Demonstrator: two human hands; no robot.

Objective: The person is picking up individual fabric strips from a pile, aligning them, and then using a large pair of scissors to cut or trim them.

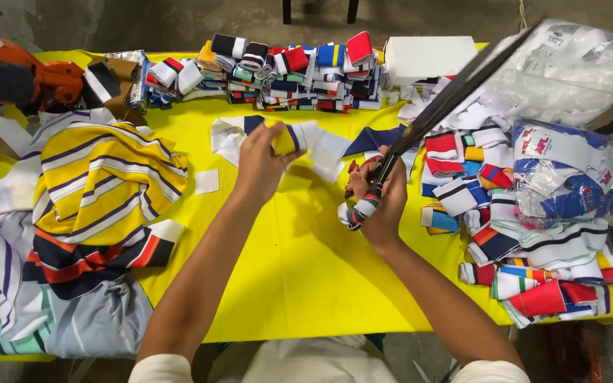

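My right hand (379, 201) grips the cloth-wrapped handles of large black scissors (455, 84); their long blades point up and to the right, closed or nearly so. My left hand (258, 164) pinches a small folded piece of striped knit fabric (294, 137), yellow, white and navy, just above the yellow table (299, 269). White and navy offcuts (335, 152) lie on the table under and between both hands.
A pile of striped knit fabric (97, 191) lies at the left. Stacked folded pieces (292, 71) line the far edge beside a white box (431, 58). Loose striped pieces (526, 213) and plastic bags (569, 64) crowd the right. An orange machine (15, 78) sits far left.
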